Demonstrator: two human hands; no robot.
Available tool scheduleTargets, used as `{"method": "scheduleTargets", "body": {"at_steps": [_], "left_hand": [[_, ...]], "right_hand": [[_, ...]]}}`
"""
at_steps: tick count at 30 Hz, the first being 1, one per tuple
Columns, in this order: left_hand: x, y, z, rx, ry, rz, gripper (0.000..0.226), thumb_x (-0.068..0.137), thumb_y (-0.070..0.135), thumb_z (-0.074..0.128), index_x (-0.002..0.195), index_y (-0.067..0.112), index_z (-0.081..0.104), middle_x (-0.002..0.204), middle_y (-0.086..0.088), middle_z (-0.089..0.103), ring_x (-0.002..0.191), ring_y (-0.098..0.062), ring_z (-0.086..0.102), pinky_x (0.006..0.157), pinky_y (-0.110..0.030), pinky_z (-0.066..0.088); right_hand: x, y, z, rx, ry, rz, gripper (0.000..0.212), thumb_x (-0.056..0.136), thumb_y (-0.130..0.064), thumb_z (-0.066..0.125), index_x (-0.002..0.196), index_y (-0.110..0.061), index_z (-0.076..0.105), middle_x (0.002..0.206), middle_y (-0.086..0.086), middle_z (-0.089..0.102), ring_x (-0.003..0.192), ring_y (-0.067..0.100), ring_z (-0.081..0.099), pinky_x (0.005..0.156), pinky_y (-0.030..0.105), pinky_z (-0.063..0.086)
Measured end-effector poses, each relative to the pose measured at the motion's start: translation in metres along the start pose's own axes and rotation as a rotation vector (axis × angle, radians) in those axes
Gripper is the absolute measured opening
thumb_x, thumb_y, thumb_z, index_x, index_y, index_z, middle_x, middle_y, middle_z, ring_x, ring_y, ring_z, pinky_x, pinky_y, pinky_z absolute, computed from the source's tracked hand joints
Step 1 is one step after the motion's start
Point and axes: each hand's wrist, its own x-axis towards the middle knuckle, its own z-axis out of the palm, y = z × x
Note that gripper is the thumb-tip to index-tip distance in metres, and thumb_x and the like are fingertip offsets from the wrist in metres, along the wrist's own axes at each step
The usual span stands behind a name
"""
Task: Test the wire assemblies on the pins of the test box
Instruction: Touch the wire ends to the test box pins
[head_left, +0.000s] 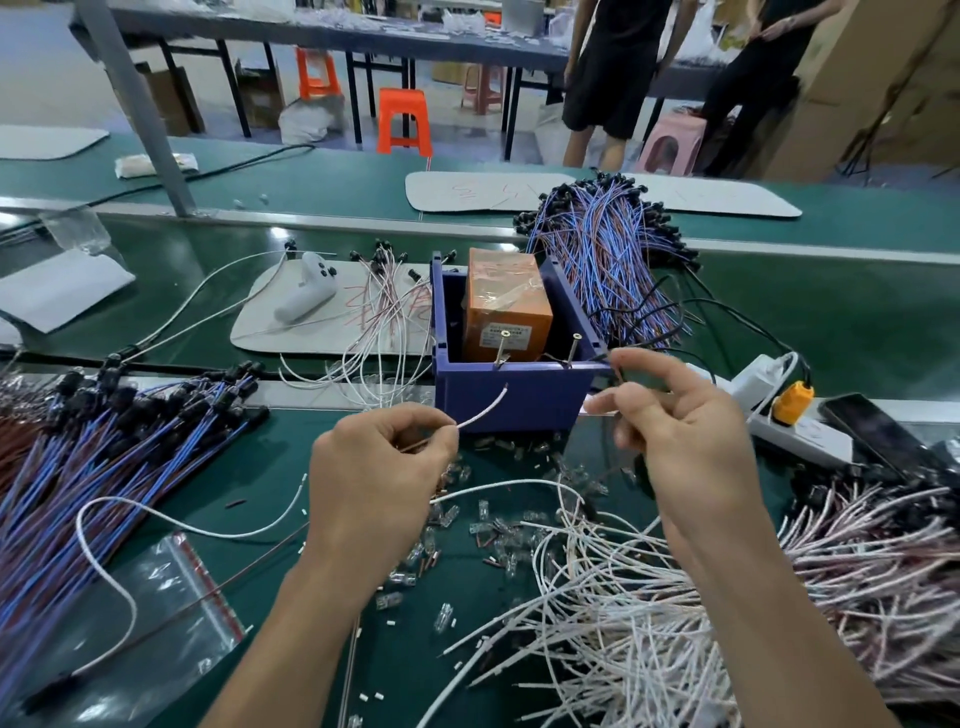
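Observation:
A blue test box (519, 395) stands on the green bench with an orange block (506, 306) inside. Two metal pins (503, 349) rise from its front rim. My left hand (379, 467) pinches a white wire (485, 410) whose free end points up toward the box front. My right hand (685, 431) pinches a thin dark wire (618, 374) just right of the box's front corner. Neither wire touches a pin.
Blue-and-brown wire bundles lie at the left (104, 457) and behind the box (608, 249). A heap of white wires (649, 597) sits at the lower right. Small clear connectors (498, 530) litter the mat. A power strip (795, 426) and a phone (878, 431) lie to the right.

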Motion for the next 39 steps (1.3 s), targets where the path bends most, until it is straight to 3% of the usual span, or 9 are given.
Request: {"method": "scheduleTargets", "body": {"at_steps": [2, 5, 12, 16, 19, 24, 26, 29, 39], "left_hand": [[0.003, 0.002, 0.001, 0.017, 0.002, -0.003, 0.017, 0.078, 0.034, 0.085, 0.069, 0.045, 0.076, 0.06, 0.029, 0.066, 0.06, 0.008, 0.063, 0.053, -0.006, 0.043], [0.008, 0.005, 0.001, 0.033, 0.014, -0.008, 0.012, 0.078, 0.037, 0.085, 0.074, 0.046, 0.078, 0.061, 0.031, 0.067, 0.06, 0.009, 0.062, 0.055, -0.014, 0.043], [0.022, 0.013, 0.003, 0.281, 0.107, -0.001, 0.024, 0.072, 0.052, 0.086, 0.058, 0.053, 0.067, 0.057, 0.03, 0.062, 0.063, 0.005, 0.057, 0.057, -0.016, 0.035], [0.025, 0.013, 0.006, 0.434, 0.173, 0.166, 0.01, 0.08, 0.044, 0.083, 0.074, 0.044, 0.076, 0.071, 0.019, 0.069, 0.063, -0.018, 0.062, 0.055, -0.022, 0.03], [0.027, 0.013, 0.006, 0.474, 0.226, 0.258, 0.005, 0.082, 0.037, 0.083, 0.081, 0.039, 0.078, 0.077, 0.017, 0.073, 0.074, -0.02, 0.068, 0.062, -0.026, 0.031], [0.034, 0.011, 0.01, 0.456, 0.192, 0.317, 0.005, 0.083, 0.034, 0.084, 0.082, 0.037, 0.08, 0.082, 0.019, 0.074, 0.076, -0.01, 0.061, 0.061, -0.012, 0.021], [0.037, 0.008, 0.012, 0.394, 0.161, 0.289, 0.003, 0.086, 0.036, 0.08, 0.084, 0.039, 0.079, 0.084, 0.023, 0.073, 0.08, -0.003, 0.052, 0.061, -0.017, 0.026], [0.042, 0.004, 0.016, 0.304, 0.129, 0.233, 0.002, 0.09, 0.039, 0.075, 0.089, 0.04, 0.077, 0.09, 0.026, 0.071, 0.09, -0.005, 0.057, 0.072, -0.028, 0.033], [0.05, 0.0, 0.02, 0.244, 0.109, 0.183, 0.003, 0.091, 0.043, 0.074, 0.091, 0.041, 0.076, 0.079, 0.033, 0.059, 0.087, -0.007, 0.056, 0.074, -0.032, 0.036]], "right_hand": [[0.004, -0.008, -0.011, 0.009, -0.001, -0.025, 0.016, 0.1, -0.002, 0.059, 0.102, -0.018, 0.062, 0.08, 0.008, 0.078, 0.054, 0.014, 0.06, 0.051, 0.019, 0.05], [0.01, -0.018, -0.027, -0.087, 0.016, -0.116, 0.019, 0.096, -0.006, 0.066, 0.085, -0.021, 0.068, 0.077, 0.007, 0.078, 0.059, 0.022, 0.071, 0.06, 0.031, 0.061], [0.022, -0.033, -0.037, -0.5, 0.071, -0.263, 0.018, 0.084, -0.017, 0.079, 0.08, -0.035, 0.075, 0.062, -0.01, 0.073, 0.054, 0.013, 0.069, 0.054, 0.035, 0.056], [0.026, -0.035, -0.037, -0.67, 0.014, -0.316, 0.017, 0.08, -0.021, 0.083, 0.078, -0.037, 0.076, 0.062, -0.016, 0.07, 0.057, 0.011, 0.066, 0.059, 0.036, 0.054], [0.031, -0.033, -0.037, -0.688, -0.045, -0.286, 0.018, 0.079, -0.019, 0.084, 0.071, -0.034, 0.077, 0.063, -0.016, 0.07, 0.062, 0.007, 0.066, 0.065, 0.032, 0.056], [0.034, -0.027, -0.035, -0.671, -0.072, -0.281, 0.022, 0.079, -0.017, 0.085, 0.069, -0.035, 0.076, 0.063, -0.018, 0.07, 0.063, 0.002, 0.066, 0.061, 0.016, 0.049], [0.034, -0.024, -0.034, -0.664, -0.081, -0.281, 0.023, 0.079, -0.017, 0.085, 0.069, -0.036, 0.076, 0.062, -0.017, 0.07, 0.063, 0.003, 0.065, 0.06, 0.014, 0.048], [0.035, -0.023, -0.034, -0.645, -0.099, -0.271, 0.025, 0.079, -0.017, 0.085, 0.074, -0.04, 0.076, 0.063, -0.016, 0.07, 0.062, 0.006, 0.066, 0.059, 0.018, 0.049], [0.042, -0.019, -0.031, -0.577, -0.147, -0.215, 0.02, 0.082, -0.014, 0.083, 0.071, -0.029, 0.078, 0.061, -0.006, 0.07, 0.047, 0.004, 0.054, 0.05, 0.014, 0.041]]}}
